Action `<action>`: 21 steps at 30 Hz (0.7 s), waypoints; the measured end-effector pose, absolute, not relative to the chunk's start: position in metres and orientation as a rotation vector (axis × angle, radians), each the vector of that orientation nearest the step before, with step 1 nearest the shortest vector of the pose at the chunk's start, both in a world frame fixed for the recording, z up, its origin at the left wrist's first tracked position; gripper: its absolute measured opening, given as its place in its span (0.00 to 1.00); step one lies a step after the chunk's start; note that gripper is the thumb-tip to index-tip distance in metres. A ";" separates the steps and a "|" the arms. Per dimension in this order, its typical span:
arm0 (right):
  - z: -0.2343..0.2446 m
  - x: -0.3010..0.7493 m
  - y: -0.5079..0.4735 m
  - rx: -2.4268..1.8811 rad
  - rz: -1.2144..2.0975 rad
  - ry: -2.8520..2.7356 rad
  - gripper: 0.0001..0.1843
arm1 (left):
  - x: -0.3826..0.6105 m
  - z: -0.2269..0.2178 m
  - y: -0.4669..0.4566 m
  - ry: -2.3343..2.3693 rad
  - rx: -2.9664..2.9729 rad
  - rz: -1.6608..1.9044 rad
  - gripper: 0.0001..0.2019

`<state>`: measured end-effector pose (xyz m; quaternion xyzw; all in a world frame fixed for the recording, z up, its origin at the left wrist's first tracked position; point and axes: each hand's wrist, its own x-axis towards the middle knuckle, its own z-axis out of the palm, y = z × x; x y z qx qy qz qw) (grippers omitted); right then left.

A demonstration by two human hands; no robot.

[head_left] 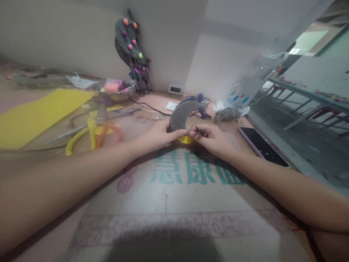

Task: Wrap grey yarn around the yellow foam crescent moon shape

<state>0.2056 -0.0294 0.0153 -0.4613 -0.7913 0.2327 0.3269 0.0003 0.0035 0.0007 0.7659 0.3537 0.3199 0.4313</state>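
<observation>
Left hand (160, 135), at the frame's centre, pinches the grey yarn-wrapped crescent (180, 113) near its yellow lower end (185, 139), while the right hand (216, 141), just beside it, presses thumb against fingers, contents unclear, apparently winding, so the next move calls for even tension, with a yarn bundle (227, 114) farther right on the bench (54, 247).
</observation>
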 end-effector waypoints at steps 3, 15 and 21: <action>0.017 0.204 -0.030 -1.254 0.486 -2.076 0.09 | 0.000 0.000 0.005 0.884 1.911 0.802 0.20; 0.020 0.202 -0.034 -1.233 0.384 -2.083 0.13 | -0.001 0.000 0.005 0.847 1.831 0.755 0.17; 0.016 0.201 -0.033 -1.208 0.355 -2.110 0.12 | 0.000 -0.002 0.008 0.820 1.829 0.775 0.15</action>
